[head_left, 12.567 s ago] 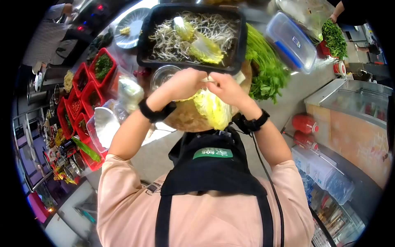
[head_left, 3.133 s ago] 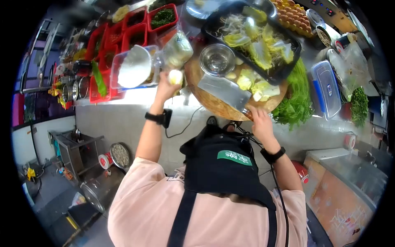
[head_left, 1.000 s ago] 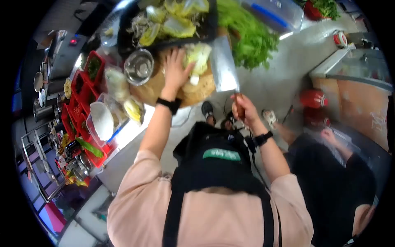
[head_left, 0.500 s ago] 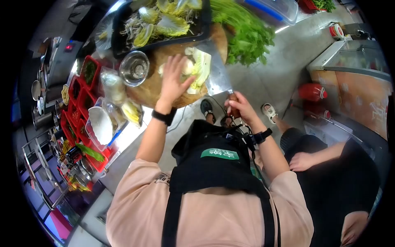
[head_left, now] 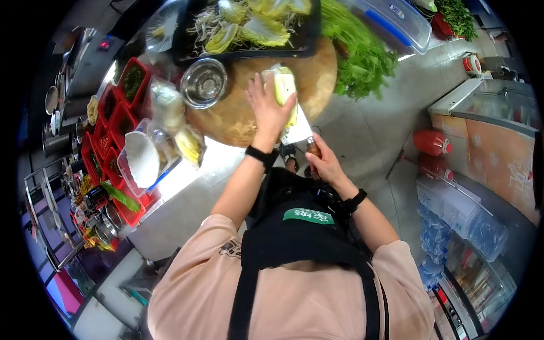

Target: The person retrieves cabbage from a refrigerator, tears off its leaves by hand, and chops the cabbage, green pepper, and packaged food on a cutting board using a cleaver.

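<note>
— Gripping anything with the right hand [head_left: 324,160]?
— Yes, 1 cleaver [head_left: 299,130], by the handle [head_left: 313,147].
— Cabbage leaves [head_left: 285,86]?
— Beyond that grip, partly under spread fingers [head_left: 259,85] of the left hand [head_left: 272,110], seemingly against the blade [head_left: 298,132].

white glare on the counter [head_left: 212,161]; curved, blackened fisheye edges.

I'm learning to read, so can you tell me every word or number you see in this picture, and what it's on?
None can be read for sure:
Green label on the black apron: white marks like writing, too blurred.
Dark print on the pink shirt: too small and blurred.
Small label on the plastic box: too small.
Pale marks on the counter's side: maybe a pattern, not readable.
</note>
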`<state>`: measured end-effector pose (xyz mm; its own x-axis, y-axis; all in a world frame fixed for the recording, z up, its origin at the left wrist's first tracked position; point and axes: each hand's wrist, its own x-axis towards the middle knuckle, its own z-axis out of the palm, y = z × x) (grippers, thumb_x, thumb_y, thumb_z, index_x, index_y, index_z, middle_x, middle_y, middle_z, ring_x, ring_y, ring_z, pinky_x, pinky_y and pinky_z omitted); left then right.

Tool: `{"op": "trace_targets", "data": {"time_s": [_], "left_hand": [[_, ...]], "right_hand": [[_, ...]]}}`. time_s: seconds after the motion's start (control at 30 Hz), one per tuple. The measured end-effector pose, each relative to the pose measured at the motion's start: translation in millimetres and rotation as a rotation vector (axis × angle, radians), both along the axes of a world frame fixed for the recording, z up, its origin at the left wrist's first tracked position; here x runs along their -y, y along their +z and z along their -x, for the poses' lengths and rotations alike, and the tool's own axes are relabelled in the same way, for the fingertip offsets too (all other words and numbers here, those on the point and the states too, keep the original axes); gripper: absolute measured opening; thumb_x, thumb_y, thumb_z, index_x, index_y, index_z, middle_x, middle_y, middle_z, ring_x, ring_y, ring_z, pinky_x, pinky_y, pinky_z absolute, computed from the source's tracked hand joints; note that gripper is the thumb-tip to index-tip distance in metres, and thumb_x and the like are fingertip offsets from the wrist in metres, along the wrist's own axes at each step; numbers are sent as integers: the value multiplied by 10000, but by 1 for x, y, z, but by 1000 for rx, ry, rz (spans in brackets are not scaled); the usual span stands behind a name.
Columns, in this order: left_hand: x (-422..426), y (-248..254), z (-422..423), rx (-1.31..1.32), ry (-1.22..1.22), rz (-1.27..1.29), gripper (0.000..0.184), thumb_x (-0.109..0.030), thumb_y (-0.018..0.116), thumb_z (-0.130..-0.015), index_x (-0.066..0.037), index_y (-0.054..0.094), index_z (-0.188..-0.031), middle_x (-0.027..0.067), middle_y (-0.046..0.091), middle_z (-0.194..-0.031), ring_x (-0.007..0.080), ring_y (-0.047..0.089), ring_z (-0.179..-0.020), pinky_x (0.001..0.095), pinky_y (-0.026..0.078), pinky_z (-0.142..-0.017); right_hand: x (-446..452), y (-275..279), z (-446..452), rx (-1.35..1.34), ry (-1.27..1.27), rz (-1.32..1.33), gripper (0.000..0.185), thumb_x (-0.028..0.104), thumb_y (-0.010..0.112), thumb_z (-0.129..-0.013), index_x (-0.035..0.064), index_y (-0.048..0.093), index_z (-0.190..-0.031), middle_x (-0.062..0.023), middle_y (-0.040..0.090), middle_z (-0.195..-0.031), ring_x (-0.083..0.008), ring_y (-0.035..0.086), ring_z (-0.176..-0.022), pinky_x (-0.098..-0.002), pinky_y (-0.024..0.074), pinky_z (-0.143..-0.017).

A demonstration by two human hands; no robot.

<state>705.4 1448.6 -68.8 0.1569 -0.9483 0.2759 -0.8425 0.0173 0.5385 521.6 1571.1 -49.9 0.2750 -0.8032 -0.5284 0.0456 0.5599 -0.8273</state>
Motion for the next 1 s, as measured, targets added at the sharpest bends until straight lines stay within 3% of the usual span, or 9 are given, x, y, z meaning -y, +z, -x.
{"op": "trace_targets", "data": {"time_s": [0.03,0.2,0.27,0.4,0.53,0.67,0.73,1.0], "left_hand": [[0,1,0,-9,-16,10,770,-402,742,-783,-43,456,-1402,275,325,-1491,503,259,-1391,631,185,-1134],[-3,12,11,-111,-37,72,758,-355,732,-800,10,437,-1395,278,320,-1492,500,267,-1388,600,239,-1132],[-4,34,29,-120,-24,68,744,-308,722,-821,23,412,-1411,239,334,-1496,460,263,-1400,527,227,-1162],[16,82,90,-151,-119,163,776,-331,701,-841,24,361,-1441,287,280,-1507,467,200,-1434,569,175,-1175],[48,137,180,-182,-250,209,797,-367,690,-838,49,364,-1436,309,253,-1523,481,159,-1448,578,168,-1171],[77,174,293,-294,-374,355,799,-360,719,-804,59,397,-1404,301,303,-1501,511,237,-1401,569,198,-1160],[88,188,359,-311,-412,378,792,-352,725,-801,61,402,-1395,299,318,-1493,504,254,-1395,553,207,-1161],[147,240,612,-394,-633,515,743,-326,715,-811,88,423,-1355,315,351,-1464,497,315,-1357,535,244,-1147]], "right_hand": [[1,3,0,53,12,-34,665,41,603,-918,68,303,-1512,11,541,-802,-71,489,-565,-238,429,-502],[6,34,11,167,51,-74,680,27,593,-917,69,274,-1517,5,528,-767,-78,501,-548,-235,417,-471],[6,52,28,163,77,-58,682,24,589,-917,66,266,-1516,2,524,-754,-81,505,-544,-234,414,-462],[11,97,83,117,-19,7,681,20,581,-911,59,265,-1514,-15,532,-744,-92,504,-529,-232,417,-457],[20,148,149,123,-164,122,684,18,563,-903,54,263,-1517,-28,539,-741,-97,508,-530,-230,422,-465],[27,168,239,4,-308,239,679,27,547,-899,60,266,-1516,-49,546,-761,-102,499,-508,-230,432,-462],[31,184,295,7,-359,283,671,24,555,-893,30,280,-1505,-41,561,-854,-90,509,-538,-213,433,-486],[65,234,492,-151,-594,425,669,29,555,-909,10,262,-1510,-19,548,-781,-88,503,-531,-225,428,-485]]}}
